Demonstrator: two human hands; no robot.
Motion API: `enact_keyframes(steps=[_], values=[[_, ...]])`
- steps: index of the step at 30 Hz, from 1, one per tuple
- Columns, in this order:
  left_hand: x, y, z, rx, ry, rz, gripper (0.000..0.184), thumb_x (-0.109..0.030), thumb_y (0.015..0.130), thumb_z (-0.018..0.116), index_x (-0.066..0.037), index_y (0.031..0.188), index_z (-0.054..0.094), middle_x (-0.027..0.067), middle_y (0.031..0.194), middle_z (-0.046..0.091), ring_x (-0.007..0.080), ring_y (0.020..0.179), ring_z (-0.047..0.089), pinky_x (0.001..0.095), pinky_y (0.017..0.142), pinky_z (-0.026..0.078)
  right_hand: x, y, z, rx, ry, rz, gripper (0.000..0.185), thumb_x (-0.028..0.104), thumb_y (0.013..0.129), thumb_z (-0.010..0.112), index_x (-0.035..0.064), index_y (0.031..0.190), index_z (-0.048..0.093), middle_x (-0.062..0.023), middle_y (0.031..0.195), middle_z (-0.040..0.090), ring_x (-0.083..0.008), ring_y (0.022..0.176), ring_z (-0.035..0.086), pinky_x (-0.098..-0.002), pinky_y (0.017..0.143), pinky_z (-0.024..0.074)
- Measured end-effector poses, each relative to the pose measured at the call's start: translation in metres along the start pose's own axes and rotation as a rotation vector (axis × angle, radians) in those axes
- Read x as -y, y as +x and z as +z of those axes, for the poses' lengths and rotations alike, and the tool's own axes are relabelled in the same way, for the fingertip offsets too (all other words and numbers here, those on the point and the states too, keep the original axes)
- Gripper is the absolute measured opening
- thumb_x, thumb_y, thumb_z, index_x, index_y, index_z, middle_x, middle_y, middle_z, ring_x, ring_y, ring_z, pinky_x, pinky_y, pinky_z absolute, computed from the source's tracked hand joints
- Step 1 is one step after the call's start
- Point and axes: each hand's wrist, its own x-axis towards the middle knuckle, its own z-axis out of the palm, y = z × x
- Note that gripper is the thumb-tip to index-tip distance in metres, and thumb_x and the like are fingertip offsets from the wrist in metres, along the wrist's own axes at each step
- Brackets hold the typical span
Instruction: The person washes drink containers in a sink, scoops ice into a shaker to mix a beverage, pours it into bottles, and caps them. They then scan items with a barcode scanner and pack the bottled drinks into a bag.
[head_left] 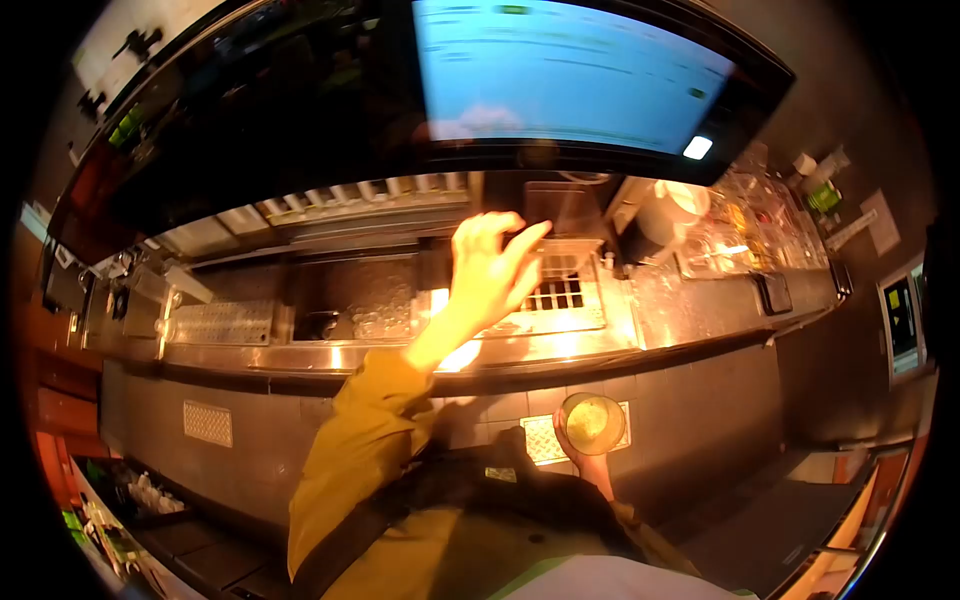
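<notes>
My left hand (488, 265) is raised over the steel counter (540, 345), just below the lit screen (570, 75). Its fingers are bent and the thumb stands apart from them, with nothing visible between. Lower down, in front of the counter, my right hand (597, 474) is wrapped round a cup (593, 424). The cup is seen from above and has something pale yellow inside; I cannot tell what. Behind my left hand lies a square grate (555, 292) set in the counter.
An ice bin (380, 305) is sunk into the counter left of centre, with a perforated tray (220, 322) further left. A white container (672, 210) stands at the back right, near clear glassware (750, 225). A dark phone-like device (773, 293) lies near the right edge.
</notes>
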Motion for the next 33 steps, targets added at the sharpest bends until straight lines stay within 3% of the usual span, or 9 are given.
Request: enact_keyframes(steps=[2,5,7,17,23,27,28,30,33], values=[[0.053,-0.073,-0.049,0.112,-0.083,-0.208,0.039,-0.01,0.07,0.065,-0.009,0.108,0.059,0.0111,0.105,0.048,0.0305,0.104,0.044,0.0442,0.09,0.033,-0.013,0.019,0.041,-0.113,1.852,0.56,0.054,0.04,0.083,0.055,0.0009,0.119,0.048,-0.0223,0.116,0.049,-0.0388,0.111,0.045,-0.0489,0.094,0.0437],[0.117,-0.174,-0.142,0.231,-0.102,-0.384,0.031,-0.012,0.074,0.062,-0.008,0.104,0.059,0.0098,0.104,0.051,0.0293,0.102,0.046,0.0403,0.088,0.036,0.125,0.005,0.13,-0.195,1.66,0.572,0.056,0.038,0.082,0.057,-0.0022,0.119,0.047,-0.025,0.115,0.048,-0.0394,0.109,0.045,-0.0486,0.093,0.0442],[0.153,-0.238,-0.195,0.292,-0.055,-0.57,0.028,-0.016,0.078,0.062,-0.007,0.104,0.058,0.0102,0.103,0.052,0.0289,0.102,0.047,0.038,0.088,0.038,0.122,0.027,0.182,-0.199,1.699,0.812,0.056,0.036,0.078,0.06,-0.0027,0.118,0.05,-0.0227,0.115,0.049,-0.0379,0.109,0.046,-0.0462,0.092,0.0455],[0.448,-0.42,-0.395,-0.342,0.07,-1.103,0.06,-0.018,0.071,0.074,0.0,0.121,0.046,0.0149,0.1,0.058,0.0253,0.095,0.056,0.0363,0.087,0.044,0.191,0.061,0.443,0.22,1.388,0.961,0.063,0.045,0.073,0.066,0.0031,0.118,0.051,-0.0206,0.118,0.048,-0.0387,0.109,0.046,-0.0465,0.09,0.0478],[0.628,-0.426,-0.402,-0.293,0.253,-1.131,0.099,-0.022,0.067,0.079,0.005,0.139,0.018,0.0254,0.138,0.031,0.0333,0.129,0.032,0.0391,0.107,0.028,0.269,0.106,0.558,0.363,1.488,1.028,0.06,0.048,0.077,0.062,0.0057,0.118,0.052,-0.0179,0.121,0.048,-0.0396,0.113,0.044,-0.0516,0.091,0.0462],[0.676,-0.418,-0.396,-0.287,-0.066,-1.186,0.113,-0.028,0.057,0.084,0.006,0.14,0.016,0.0268,0.139,0.03,0.0359,0.131,0.031,0.0389,0.108,0.029,0.248,0.173,0.623,0.546,1.332,0.643,0.055,0.05,0.079,0.059,0.0059,0.111,0.058,-0.0132,0.115,0.057,-0.0341,0.107,0.052,-0.0503,0.09,0.0465],[0.678,-0.415,-0.398,-0.244,-0.104,-1.168,0.107,-0.028,0.058,0.083,0.006,0.138,0.02,0.0259,0.135,0.036,0.0356,0.127,0.036,0.0394,0.105,0.033,0.264,0.183,0.646,0.503,0.865,0.173,0.054,0.051,0.078,0.057,0.006,0.109,0.059,-0.0128,0.112,0.059,-0.0332,0.104,0.055,-0.0497,0.089,0.0476],[0.653,-0.417,-0.404,-0.17,-0.134,-0.983,0.093,-0.026,0.059,0.082,0.004,0.131,0.033,0.0233,0.121,0.048,0.0341,0.114,0.049,0.04,0.094,0.042,0.305,0.189,0.673,0.413,1.043,0.426,0.052,0.047,0.09,0.033,0.0084,0.115,0.056,-0.0098,0.114,0.059,-0.0251,0.104,0.057,-0.0407,0.089,0.0492],[0.6,-0.389,-0.438,0.126,-0.203,-0.948,0.088,-0.025,0.056,0.083,-0.001,0.128,0.039,0.021,0.12,0.048,0.0337,0.115,0.049,0.0391,0.095,0.041,0.368,0.177,0.721,0.194,0.899,0.232,0.059,0.05,0.092,0.028,0.0061,0.123,0.05,-0.0125,0.122,0.054,-0.0291,0.113,0.05,-0.0436,0.098,0.0419]])
